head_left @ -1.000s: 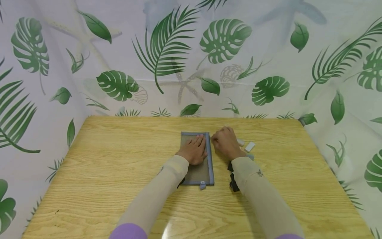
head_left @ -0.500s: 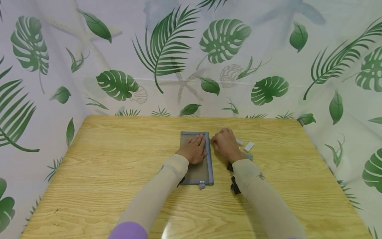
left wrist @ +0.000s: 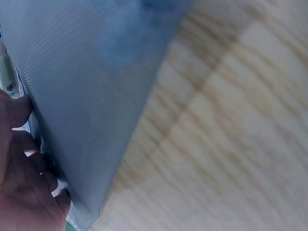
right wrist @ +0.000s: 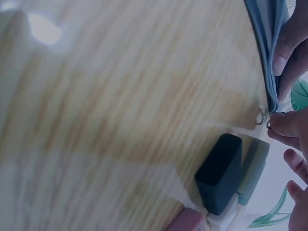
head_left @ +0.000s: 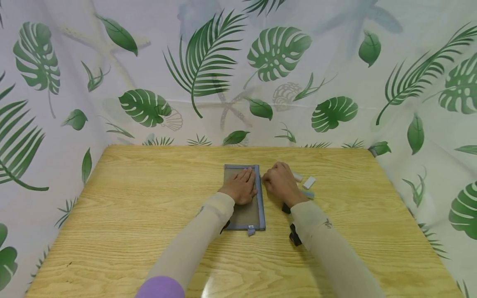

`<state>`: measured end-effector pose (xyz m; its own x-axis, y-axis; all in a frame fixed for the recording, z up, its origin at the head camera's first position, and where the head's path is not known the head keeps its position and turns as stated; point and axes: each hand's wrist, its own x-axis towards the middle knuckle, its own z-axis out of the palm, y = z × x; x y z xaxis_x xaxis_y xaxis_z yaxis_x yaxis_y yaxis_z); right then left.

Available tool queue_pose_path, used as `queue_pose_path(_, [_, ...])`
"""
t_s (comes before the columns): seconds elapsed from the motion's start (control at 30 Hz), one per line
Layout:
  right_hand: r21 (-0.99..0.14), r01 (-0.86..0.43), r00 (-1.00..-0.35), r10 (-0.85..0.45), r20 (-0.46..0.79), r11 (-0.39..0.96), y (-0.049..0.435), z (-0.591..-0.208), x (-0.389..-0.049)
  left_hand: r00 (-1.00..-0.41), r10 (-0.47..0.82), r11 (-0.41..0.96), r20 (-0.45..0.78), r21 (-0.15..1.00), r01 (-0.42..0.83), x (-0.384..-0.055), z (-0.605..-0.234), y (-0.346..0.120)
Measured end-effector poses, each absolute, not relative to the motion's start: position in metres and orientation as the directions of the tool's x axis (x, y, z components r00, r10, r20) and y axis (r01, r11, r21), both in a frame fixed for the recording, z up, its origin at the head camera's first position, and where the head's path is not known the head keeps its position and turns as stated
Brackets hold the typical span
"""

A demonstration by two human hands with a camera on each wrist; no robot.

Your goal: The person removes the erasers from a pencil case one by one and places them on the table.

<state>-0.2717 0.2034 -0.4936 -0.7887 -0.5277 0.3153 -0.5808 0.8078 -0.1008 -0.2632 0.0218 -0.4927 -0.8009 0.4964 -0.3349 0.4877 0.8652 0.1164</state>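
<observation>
A flat mesh zipper pouch [head_left: 244, 217] with a grey-blue border lies on the wooden table. My left hand [head_left: 240, 188] rests on it, palm down with fingers extended. In the right wrist view, the left thumb [right wrist: 280, 63] presses near the pouch's edge. Beside the far right corner of the pouch is my right hand [head_left: 281, 182], fingers curled. Its thumb and index finger pinch a small zipper pull [right wrist: 269, 124], mostly hidden; a little metal ring shows by the fingertips. The left wrist view shows the pouch's mesh [left wrist: 91, 110] close up, with curled-looking fingers at its left edge.
Right of the right hand lie small blocks resembling erasers: a white one [head_left: 309, 182], a pale one [head_left: 297, 176], a light blue one [head_left: 308, 193] and a black one [right wrist: 219, 173]. A pink block [right wrist: 187, 221] also appears. Leaf-printed cloth [head_left: 208, 124] hangs behind the table.
My right hand has shifted slightly toward me along the pouch's right edge, uncovering more of the light blue block. The left hand stays on the pouch.
</observation>
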Motion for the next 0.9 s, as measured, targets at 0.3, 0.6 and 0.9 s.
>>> queue_pose_path(0.3, [-0.115, -0.611, -0.768, -0.551, 0.327, 0.783, 0.205, -0.493, -0.265, -0.797, 0.505, 0.861, -0.331, 0.129, 0.493, -0.262, -0.489, 0.021])
queue_pose_path(0.6, [-0.113, -0.617, -0.765, -0.560, 0.319, 0.778, 0.205, -0.491, -0.256, -0.800, 0.505, 0.861, -0.325, 0.123, 0.494, -0.262, -0.490, 0.021])
queue_pose_path(0.9, [-0.086, -0.631, -0.748, -0.575, 0.330, 0.771, 0.205, -0.493, -0.250, -0.800, 0.503, 0.862, -0.327, 0.126, 0.490, -0.261, -0.494, 0.022])
